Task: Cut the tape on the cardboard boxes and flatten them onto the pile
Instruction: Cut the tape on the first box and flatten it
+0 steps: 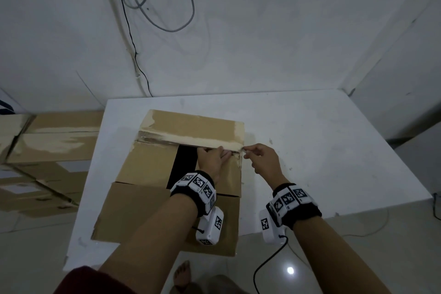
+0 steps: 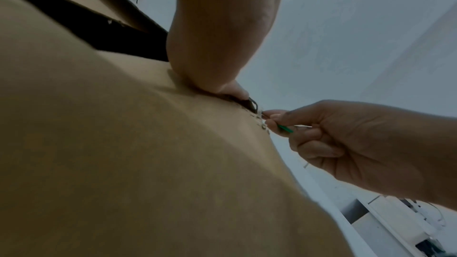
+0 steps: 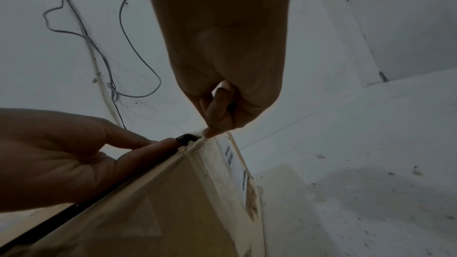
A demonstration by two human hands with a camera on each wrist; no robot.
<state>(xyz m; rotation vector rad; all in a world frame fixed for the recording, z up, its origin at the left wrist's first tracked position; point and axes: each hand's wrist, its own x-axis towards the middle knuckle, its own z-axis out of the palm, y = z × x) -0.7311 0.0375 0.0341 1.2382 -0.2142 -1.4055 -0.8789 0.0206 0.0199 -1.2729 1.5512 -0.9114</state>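
A: Status on the box?

B: I've got the cardboard box (image 1: 167,169) on the white counter (image 1: 322,150), directly under my left hand (image 1: 212,161). Near flap folded down toward me; dark gap open just left of that hand.

A: Left hand doing what?

B: Fingers straight, pressing flat on the top flap at the seam. Fingertips (image 3: 158,144) sit at the flap edge, next to the dark opening. Not curled round anything.

A: Right?

B: My right hand (image 1: 261,159) is just right of the left, at the box's right-hand corner. Thumb and forefinger pinched together on a thin tool with a green part (image 2: 285,128); the left wrist view shows it. Can't tell what kind of tool it is. Its tip meets the frayed tape (image 1: 191,141) at the seam end, touching the corner.

A: Tape state?

B: Pale strip runs along the seam away to the left of both hands, ragged at the right end.

A: Anything else?

B: Stack of cardboard (image 1: 47,162) on the floor, well left of my left hand. Cables (image 1: 167,7) on the wall ahead.
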